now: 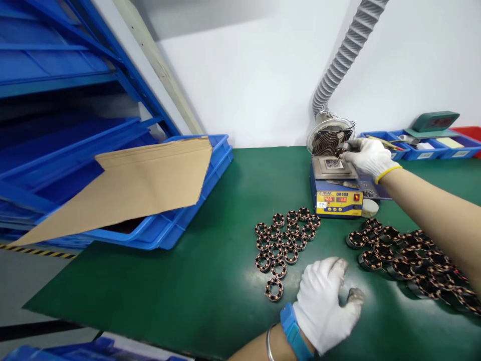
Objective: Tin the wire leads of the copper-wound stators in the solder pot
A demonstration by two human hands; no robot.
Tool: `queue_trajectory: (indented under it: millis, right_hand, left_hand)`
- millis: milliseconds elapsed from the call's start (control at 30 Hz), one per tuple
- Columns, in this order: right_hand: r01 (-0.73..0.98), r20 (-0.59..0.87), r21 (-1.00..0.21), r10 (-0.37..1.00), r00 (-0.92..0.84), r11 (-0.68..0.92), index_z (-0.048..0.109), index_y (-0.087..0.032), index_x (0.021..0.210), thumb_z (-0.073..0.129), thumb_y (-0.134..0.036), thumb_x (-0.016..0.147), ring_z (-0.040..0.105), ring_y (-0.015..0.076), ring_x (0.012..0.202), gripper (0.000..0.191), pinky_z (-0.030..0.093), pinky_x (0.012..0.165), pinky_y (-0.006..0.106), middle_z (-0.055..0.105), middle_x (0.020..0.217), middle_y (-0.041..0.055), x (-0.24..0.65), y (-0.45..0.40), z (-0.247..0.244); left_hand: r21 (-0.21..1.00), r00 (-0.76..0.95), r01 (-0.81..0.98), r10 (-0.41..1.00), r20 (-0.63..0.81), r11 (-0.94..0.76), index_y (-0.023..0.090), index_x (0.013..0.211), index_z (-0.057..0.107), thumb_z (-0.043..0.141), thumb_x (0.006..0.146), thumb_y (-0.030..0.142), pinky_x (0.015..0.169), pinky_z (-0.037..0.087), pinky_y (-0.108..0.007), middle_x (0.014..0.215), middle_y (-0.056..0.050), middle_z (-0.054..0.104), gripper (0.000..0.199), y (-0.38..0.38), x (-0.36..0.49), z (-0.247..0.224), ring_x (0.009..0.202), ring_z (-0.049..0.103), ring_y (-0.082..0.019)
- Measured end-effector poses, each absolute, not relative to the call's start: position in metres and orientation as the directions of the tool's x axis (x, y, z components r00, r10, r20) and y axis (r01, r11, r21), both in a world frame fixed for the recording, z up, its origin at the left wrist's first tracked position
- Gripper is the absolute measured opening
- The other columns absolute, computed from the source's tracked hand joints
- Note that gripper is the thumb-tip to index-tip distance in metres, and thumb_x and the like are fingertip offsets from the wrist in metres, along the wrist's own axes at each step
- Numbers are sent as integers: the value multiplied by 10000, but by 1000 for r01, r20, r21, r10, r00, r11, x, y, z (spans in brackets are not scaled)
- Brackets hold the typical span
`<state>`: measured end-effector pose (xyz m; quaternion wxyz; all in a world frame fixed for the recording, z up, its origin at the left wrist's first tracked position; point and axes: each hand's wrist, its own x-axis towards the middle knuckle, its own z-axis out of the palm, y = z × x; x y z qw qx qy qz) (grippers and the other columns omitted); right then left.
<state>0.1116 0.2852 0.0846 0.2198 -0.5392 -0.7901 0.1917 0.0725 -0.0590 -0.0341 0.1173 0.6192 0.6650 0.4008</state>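
Observation:
In a white glove, my right hand (370, 156) pinches a motor stator (341, 149), a dark ring with copper windings, above the solder pot (335, 193). The pot's square bath (333, 164) lies just below the stator, and its panel shows lit red digits. My left hand (326, 306), gloved too, hovers over or rests on the green table with thumb and fingers apart, holding nothing. Left of it stand several stators (278, 268) in loose rows. Another, denser group of stators (409, 255) lies under my right forearm, which hides part of it.
A round fume hood with a grey hose (343, 57) rises behind the pot. Blue bins (428, 148) and a green digital display (436, 122) stand at the back right. Cardboard (158, 183) covers a blue crate (175, 225) on the left, beside blue racks (56, 55).

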Motion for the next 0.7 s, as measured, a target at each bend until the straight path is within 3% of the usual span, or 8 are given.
queue_trajectory:
  millis: [67, 167, 300, 500, 700]
  right_hand:
    - [801, 177, -490, 939, -297, 345, 693, -192, 1281, 720, -434, 805, 607, 223, 1019, 534, 410, 913, 339, 702, 1180, 118, 109, 289, 82]
    - [830, 182, -434, 937, -299, 350, 716, -190, 1249, 712, -417, 802, 611, 225, 993, 501, 418, 869, 335, 710, 1152, 131, 105, 292, 77]
    - [849, 167, -387, 932, -321, 361, 699, -215, 1296, 704, -447, 810, 607, 237, 1020, 539, 422, 888, 339, 698, 1209, 135, 104, 293, 70]
    - [845, 151, -383, 928, -341, 373, 691, -217, 1311, 692, -452, 820, 599, 243, 1032, 544, 420, 915, 356, 692, 1228, 140, 105, 292, 66]
    - [815, 149, -475, 943, -296, 331, 713, -205, 1261, 728, -402, 790, 595, 256, 1068, 511, 411, 954, 377, 694, 1201, 133, 104, 292, 68]
  left_hand:
    - [613, -230, 790, 915, 331, -23, 186, 1345, 614, 679, 838, 366, 1047, 506, -556, 1316, -162, 667, 543, -57, 69, -36, 1182, 628, -374]
    - [508, -327, 847, 906, 267, 156, 158, 1382, 591, 670, 853, 474, 1187, 312, -641, 1475, -189, 557, 621, -52, 60, -38, 1347, 497, -413]
    - [424, -373, 863, 913, 166, 275, 131, 1414, 568, 664, 839, 558, 1216, 138, -709, 1519, -213, 511, 723, -48, 52, -37, 1408, 423, -430]
    - [432, -353, 859, 929, 114, 274, 111, 1399, 588, 636, 860, 536, 1218, 102, -709, 1495, -226, 532, 688, -50, 53, -32, 1404, 427, -425]
    - [473, -337, 848, 932, 133, 239, 137, 1367, 607, 624, 873, 538, 1222, 113, -703, 1423, -193, 599, 637, -50, 54, -32, 1388, 444, -409]
